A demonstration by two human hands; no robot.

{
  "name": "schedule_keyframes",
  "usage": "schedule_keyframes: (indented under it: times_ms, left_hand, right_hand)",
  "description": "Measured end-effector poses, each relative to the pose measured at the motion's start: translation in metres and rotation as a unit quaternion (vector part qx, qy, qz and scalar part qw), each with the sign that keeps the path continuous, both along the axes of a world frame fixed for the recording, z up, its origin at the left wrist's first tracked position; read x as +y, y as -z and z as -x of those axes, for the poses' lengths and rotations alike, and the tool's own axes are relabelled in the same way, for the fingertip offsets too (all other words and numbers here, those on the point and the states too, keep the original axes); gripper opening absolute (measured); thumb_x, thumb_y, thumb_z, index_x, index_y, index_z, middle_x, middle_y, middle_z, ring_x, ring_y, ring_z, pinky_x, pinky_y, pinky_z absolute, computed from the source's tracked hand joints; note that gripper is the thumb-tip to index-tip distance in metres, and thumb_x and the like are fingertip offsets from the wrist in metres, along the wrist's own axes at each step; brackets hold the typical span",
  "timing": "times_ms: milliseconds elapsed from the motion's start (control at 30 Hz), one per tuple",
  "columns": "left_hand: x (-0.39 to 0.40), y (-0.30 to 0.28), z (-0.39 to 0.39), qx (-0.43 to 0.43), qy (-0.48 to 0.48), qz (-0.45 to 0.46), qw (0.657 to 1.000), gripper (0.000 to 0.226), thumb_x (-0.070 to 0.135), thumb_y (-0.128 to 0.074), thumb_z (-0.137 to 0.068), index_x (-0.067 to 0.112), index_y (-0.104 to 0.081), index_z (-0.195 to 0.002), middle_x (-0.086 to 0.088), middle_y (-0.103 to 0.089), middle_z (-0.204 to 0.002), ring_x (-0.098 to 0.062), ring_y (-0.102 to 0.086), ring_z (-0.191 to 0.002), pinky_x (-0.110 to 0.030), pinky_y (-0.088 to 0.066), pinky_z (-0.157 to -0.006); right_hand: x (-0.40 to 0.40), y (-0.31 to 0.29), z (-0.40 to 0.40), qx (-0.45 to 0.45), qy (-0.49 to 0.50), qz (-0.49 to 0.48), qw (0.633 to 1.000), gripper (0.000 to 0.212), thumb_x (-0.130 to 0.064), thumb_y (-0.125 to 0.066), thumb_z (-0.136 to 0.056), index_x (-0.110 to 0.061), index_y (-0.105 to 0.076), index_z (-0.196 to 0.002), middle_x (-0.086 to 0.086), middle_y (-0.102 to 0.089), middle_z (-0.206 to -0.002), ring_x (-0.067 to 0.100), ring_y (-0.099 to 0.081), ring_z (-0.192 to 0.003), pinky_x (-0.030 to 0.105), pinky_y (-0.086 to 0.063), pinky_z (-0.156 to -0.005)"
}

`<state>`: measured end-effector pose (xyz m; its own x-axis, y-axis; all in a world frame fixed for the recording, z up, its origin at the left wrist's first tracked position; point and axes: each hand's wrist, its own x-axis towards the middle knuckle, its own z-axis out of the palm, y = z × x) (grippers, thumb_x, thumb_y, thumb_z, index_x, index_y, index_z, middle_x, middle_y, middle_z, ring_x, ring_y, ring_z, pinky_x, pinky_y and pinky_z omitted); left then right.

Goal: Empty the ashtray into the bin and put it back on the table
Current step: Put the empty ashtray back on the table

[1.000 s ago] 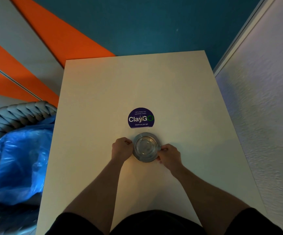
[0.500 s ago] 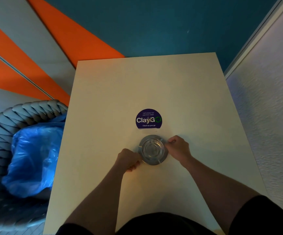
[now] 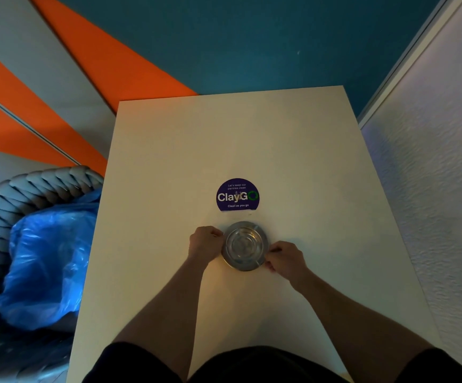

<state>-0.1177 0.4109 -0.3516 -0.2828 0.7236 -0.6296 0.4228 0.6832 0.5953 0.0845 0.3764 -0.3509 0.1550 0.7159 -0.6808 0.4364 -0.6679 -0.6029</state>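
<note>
A round metal ashtray rests flat on the white table, just below a purple round sticker. Its bowl looks bare. My left hand grips the ashtray's left rim with curled fingers. My right hand pinches the lower right rim. The bin, a grey woven basket lined with a blue plastic bag, stands on the floor at the table's left side.
The purple "ClayGo" sticker is stuck to the tabletop beyond the ashtray. A white textured wall runs close along the table's right edge. Teal and orange floor lies beyond the far edge.
My hands have shifted around the rim, turning the ashtray in place: the left hand moved up to the left rim, the right hand dropped to the lower right rim.
</note>
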Motion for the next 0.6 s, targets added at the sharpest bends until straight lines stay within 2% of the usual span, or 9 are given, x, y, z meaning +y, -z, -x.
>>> schedule_keyframes:
  times_ms: [67, 167, 233, 367, 600]
  left_hand:
    - [-0.007, 0.001, 0.003, -0.002, -0.009, 0.006, 1.000, 0.010, 0.014, -0.069, -0.080, 0.022, -0.070, -0.073, -0.009, -0.074, -0.083, -0.028, -0.068, -0.075, -0.037, -0.060, -0.071]
    - [-0.017, 0.003, 0.007, -0.018, -0.036, 0.019, 0.999, 0.006, 0.011, -0.073, -0.079, 0.016, -0.072, -0.076, -0.011, -0.074, -0.080, -0.025, -0.068, -0.068, -0.032, -0.057, -0.060]
    - [-0.023, 0.003, 0.008, -0.025, -0.041, 0.028, 0.998, 0.009, 0.011, -0.074, -0.078, 0.018, -0.071, -0.073, -0.012, -0.073, -0.078, -0.024, -0.068, -0.066, -0.031, -0.056, -0.059]
    - [-0.029, 0.002, 0.006, -0.042, -0.048, 0.042, 0.997, 0.008, 0.010, -0.076, -0.076, 0.015, -0.070, -0.073, -0.011, -0.072, -0.068, -0.019, -0.063, -0.054, -0.029, -0.055, -0.054]
    - [-0.026, -0.001, 0.007, -0.043, -0.084, 0.032, 0.995, 0.004, 0.018, -0.074, -0.074, 0.017, -0.071, -0.076, -0.009, -0.074, -0.066, -0.021, -0.065, -0.055, -0.031, -0.055, -0.054]
  right_hand:
    - [0.005, 0.001, 0.001, -0.002, 0.016, -0.006, 1.000, 0.012, -0.009, -0.066, -0.079, -0.019, -0.071, -0.074, 0.009, -0.076, -0.075, 0.022, -0.073, -0.072, 0.036, -0.063, -0.072]
    - [0.014, 0.003, 0.001, -0.010, 0.019, -0.015, 1.000, 0.010, -0.013, -0.066, -0.080, -0.021, -0.072, -0.082, 0.002, -0.075, -0.068, 0.015, -0.071, -0.061, 0.033, -0.062, -0.073]
    - [0.020, 0.004, 0.001, -0.014, 0.013, -0.019, 1.000, 0.013, -0.016, -0.066, -0.080, -0.019, -0.073, -0.090, 0.002, -0.075, -0.069, 0.017, -0.072, -0.065, 0.035, -0.061, -0.076]
    - [0.028, 0.006, 0.001, -0.020, 0.002, -0.028, 0.999, 0.012, -0.015, -0.068, -0.080, -0.018, -0.074, -0.090, 0.006, -0.077, -0.079, 0.025, -0.073, -0.082, 0.043, -0.059, -0.085]
    - [0.027, 0.005, 0.001, -0.018, 0.011, -0.032, 0.999, 0.005, -0.022, -0.071, -0.078, -0.024, -0.071, -0.083, 0.002, -0.076, -0.076, 0.022, -0.073, -0.078, 0.043, -0.059, -0.086]
